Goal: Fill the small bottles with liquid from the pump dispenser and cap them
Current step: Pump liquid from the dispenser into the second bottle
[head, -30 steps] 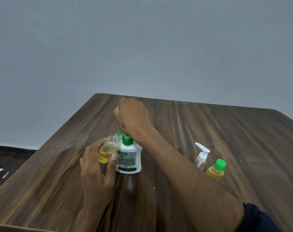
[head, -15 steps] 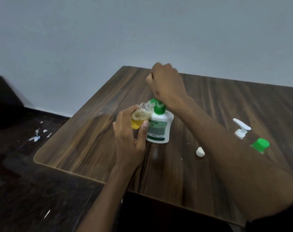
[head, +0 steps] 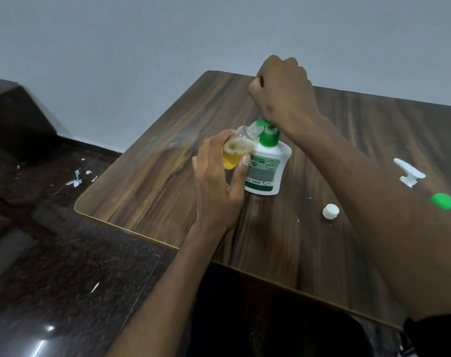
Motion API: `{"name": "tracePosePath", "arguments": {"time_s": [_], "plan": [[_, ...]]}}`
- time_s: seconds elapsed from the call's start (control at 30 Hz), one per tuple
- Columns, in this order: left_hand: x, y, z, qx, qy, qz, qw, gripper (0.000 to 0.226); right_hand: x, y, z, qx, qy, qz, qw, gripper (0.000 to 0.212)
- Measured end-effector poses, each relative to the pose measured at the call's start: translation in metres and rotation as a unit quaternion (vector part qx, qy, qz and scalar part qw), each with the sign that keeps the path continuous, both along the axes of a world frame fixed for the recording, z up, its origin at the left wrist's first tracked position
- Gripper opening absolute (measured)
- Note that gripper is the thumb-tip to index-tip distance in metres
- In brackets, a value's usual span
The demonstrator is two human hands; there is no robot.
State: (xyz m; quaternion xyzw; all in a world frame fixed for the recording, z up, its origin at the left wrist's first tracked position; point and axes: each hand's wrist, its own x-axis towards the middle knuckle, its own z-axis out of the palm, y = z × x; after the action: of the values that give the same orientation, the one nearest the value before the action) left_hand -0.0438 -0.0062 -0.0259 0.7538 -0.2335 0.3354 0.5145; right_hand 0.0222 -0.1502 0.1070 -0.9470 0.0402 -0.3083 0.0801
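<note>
While the left hand (head: 219, 184) curls round the small clear bottle (head: 238, 148), tilted with its neck under the spout of the white pump dispenser (head: 266, 166), the right hand (head: 283, 91), a closed fist, presses the green pump head. Best to pump slowly, keeping neck against spout. Right of the dispenser lies 1 white cap (head: 330, 211).

Glossy white plastic pump dispenser (head: 266, 166), clear plastic small bottle (head: 238, 148), smooth wood-grain table (head: 152, 176)
</note>
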Motion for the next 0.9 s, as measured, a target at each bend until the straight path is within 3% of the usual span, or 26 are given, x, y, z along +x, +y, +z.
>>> {"name": "tracePosePath", "arguments": {"time_s": [0.9], "plan": [[0.002, -0.002, -0.005, 0.011, -0.032, 0.020, 0.999, 0.032, 0.007, -0.007, -0.010, 0.021, 0.006, 0.034, 0.999, 0.024]]}}
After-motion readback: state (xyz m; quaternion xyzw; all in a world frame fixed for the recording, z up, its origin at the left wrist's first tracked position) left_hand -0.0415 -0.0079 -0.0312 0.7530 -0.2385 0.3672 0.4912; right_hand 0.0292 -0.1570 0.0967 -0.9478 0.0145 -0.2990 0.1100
